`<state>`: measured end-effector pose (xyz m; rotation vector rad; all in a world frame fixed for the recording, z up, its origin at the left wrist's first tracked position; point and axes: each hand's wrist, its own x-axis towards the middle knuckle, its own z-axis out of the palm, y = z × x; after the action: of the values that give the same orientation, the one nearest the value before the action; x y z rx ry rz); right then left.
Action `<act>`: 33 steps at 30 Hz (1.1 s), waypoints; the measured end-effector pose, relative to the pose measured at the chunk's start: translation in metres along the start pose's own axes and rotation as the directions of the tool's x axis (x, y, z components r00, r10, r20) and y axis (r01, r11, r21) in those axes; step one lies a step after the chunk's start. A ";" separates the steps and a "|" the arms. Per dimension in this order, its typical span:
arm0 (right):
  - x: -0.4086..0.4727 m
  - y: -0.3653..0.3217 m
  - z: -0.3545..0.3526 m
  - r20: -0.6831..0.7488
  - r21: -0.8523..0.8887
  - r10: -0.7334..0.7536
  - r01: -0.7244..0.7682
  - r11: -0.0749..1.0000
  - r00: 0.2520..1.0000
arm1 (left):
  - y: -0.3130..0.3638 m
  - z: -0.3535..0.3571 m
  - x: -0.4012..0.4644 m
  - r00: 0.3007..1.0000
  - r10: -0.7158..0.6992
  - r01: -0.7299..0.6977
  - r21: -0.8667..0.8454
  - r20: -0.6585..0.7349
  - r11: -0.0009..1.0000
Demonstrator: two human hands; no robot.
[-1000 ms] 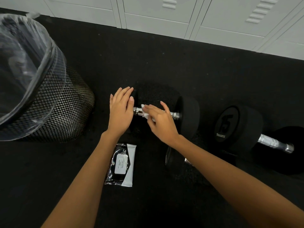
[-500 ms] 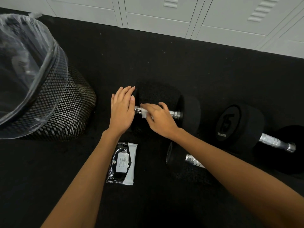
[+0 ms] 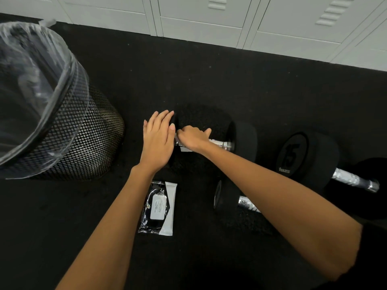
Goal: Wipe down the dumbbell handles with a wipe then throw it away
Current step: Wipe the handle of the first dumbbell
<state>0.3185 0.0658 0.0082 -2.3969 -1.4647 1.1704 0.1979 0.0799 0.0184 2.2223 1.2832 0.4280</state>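
Observation:
A black dumbbell [image 3: 244,141] lies on the floor in the middle, its chrome handle [image 3: 219,143] running left to right. My right hand [image 3: 193,139] is wrapped over the left end of that handle, pressing a white wipe [image 3: 185,149] around it; a corner of the wipe shows below the fingers. My left hand [image 3: 158,141] rests flat with fingers together on the dumbbell's left head, which it mostly hides. A dumbbell marked 15 [image 3: 307,158] lies to the right. A third dumbbell [image 3: 227,198] lies nearer me, partly under my right forearm.
A black mesh trash bin [image 3: 83,139] with a clear liner stands tilted at the left. A pack of wipes [image 3: 160,208] lies on the black rubber floor [image 3: 188,70] between my forearms. White lockers [image 3: 209,19] line the far edge.
My right hand has slid left along the handle with the wipe, up against my left hand, and closed more tightly around it. My left hand has stayed on the dumbbell head.

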 end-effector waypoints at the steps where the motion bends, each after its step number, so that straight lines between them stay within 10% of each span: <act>1: -0.005 0.001 0.002 -0.032 0.016 -0.036 0.037 0.999 0.999 | 0.000 0.000 0.000 1.000 0.000 0.000 -0.001 0.001 1.000; 7: -0.036 0.039 0.024 -0.306 -0.078 -0.412 0.409 0.909 0.858 | 0.000 0.000 0.000 1.000 0.001 -0.002 -0.013 -0.017 1.000; 13: -0.049 0.075 0.031 -0.502 -0.120 -0.387 0.381 0.917 0.774 | 0.000 0.000 0.000 1.000 0.001 -0.001 -0.014 -0.005 1.000; 24: -0.044 0.077 0.030 -0.405 -0.180 -0.526 0.498 0.848 0.748 | 0.000 0.001 0.000 1.000 0.005 -0.004 0.031 -0.010 1.000; 29: -0.030 0.051 0.013 -0.428 -0.006 -0.294 0.323 0.946 0.855 | 0.000 0.001 0.001 1.000 0.000 0.000 0.039 0.003 0.999; 33: -0.009 0.026 -0.012 -0.122 0.031 -0.019 0.023 0.999 0.992 | -0.001 0.001 0.001 1.000 0.005 -0.006 0.048 0.013 0.999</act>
<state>0.3430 0.0485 0.0101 -2.3798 -1.4193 1.0159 0.1985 0.0804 0.0171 2.2650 1.2937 0.3877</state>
